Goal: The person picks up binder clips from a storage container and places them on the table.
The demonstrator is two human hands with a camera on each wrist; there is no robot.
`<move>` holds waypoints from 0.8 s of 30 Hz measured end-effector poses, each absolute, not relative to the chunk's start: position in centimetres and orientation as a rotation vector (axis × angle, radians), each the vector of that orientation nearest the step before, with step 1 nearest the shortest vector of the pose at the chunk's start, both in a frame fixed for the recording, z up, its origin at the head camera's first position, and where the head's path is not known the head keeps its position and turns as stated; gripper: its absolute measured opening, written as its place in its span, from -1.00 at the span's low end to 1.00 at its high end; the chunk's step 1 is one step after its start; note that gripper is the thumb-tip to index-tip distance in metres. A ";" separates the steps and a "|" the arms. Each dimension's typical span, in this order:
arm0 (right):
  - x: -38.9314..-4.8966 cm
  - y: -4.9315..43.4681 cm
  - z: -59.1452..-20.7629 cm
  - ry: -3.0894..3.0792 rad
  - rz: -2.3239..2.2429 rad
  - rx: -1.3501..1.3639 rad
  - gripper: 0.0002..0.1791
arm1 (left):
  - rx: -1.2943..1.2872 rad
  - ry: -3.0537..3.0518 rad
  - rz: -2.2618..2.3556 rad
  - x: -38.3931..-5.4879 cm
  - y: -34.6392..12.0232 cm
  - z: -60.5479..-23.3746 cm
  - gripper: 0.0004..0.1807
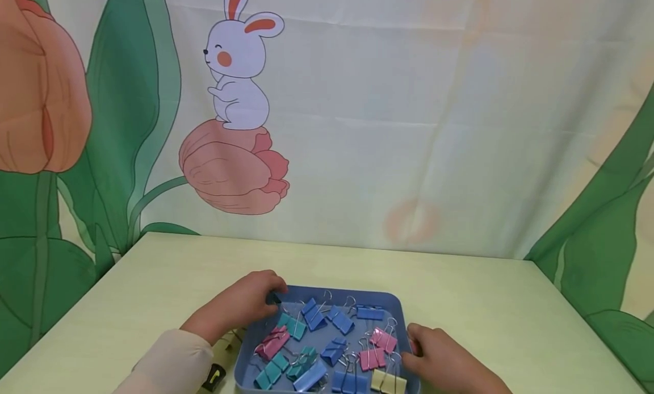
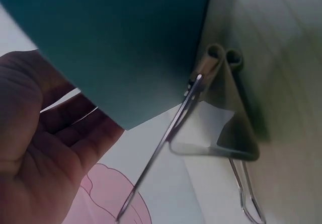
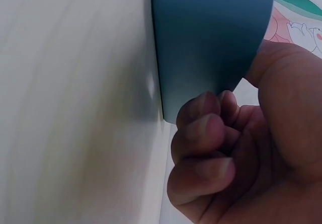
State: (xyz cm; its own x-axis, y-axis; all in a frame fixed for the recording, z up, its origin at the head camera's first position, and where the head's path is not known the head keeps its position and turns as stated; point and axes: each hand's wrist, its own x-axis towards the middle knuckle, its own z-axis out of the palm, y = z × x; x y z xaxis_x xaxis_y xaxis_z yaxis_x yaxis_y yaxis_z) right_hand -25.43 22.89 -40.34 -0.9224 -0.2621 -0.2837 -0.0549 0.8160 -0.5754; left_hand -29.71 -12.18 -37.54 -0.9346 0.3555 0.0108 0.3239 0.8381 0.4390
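A shallow blue tray (image 1: 344,294) stands on the table near its front side. Inside lie several binder clips: blue (image 1: 314,314), teal (image 1: 272,371), pink (image 1: 372,359) and one pale yellow (image 1: 388,381). My left hand (image 1: 247,300) grips the tray's back left corner, its fingers at the outer wall in the left wrist view. On the right side, my right hand (image 1: 441,351) pinches the rim, with the thumb over the wall and the other fingers curled outside. A yellowish binder clip (image 2: 236,128) is beside the tray's left wall, close to the left hand.
A small black and yellow-green object (image 1: 214,377) lies left of the tray, partly under the left sleeve (image 1: 168,363). Behind the pale table (image 1: 490,292) hangs a printed cloth (image 1: 357,127) with a rabbit and tulips.
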 end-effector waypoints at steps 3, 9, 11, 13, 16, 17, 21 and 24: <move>-25.4 22.8 -40.4 2.658 -0.825 -0.246 -0.85 | 0.539 2.956 0.630 -29.6 -12.0 -37.5 -0.76; -25.3 22.8 -40.5 2.658 -0.833 -0.262 -0.85 | 0.513 2.977 0.569 -29.6 -11.8 -37.4 -0.80; -25.3 22.8 -40.6 2.663 -0.830 -0.266 -0.85 | 0.502 2.985 0.572 -29.5 -11.9 -37.3 -0.81; -25.4 22.7 -40.6 2.664 -0.819 -0.258 -0.84 | 0.498 2.992 0.583 -29.4 -12.0 -37.2 -0.82; -25.3 22.6 -40.4 2.671 -0.804 -0.237 -0.84 | 0.486 3.001 0.603 -29.3 -12.2 -37.1 -0.82; -25.3 22.6 -40.3 2.675 -0.796 -0.230 -0.84 | 0.486 3.006 0.609 -29.2 -12.3 -37.0 -0.82; -25.3 22.5 -40.3 2.700 -0.772 -0.227 -0.82 | 0.489 3.030 0.648 -28.8 -12.7 -36.5 -0.83; -25.4 22.5 -40.4 2.697 -0.773 -0.215 -0.82 | 0.507 3.054 0.701 -28.6 -13.0 -36.2 -0.84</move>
State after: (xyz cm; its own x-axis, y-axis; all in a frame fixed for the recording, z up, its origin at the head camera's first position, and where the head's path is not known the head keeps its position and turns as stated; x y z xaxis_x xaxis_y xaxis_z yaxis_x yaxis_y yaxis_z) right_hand -25.41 22.54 -40.43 -0.9353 -0.2311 -0.2679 -0.0542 0.8418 -0.5370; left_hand -28.58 -12.97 -36.24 -0.9485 0.2999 0.1020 0.3143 0.8515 0.4196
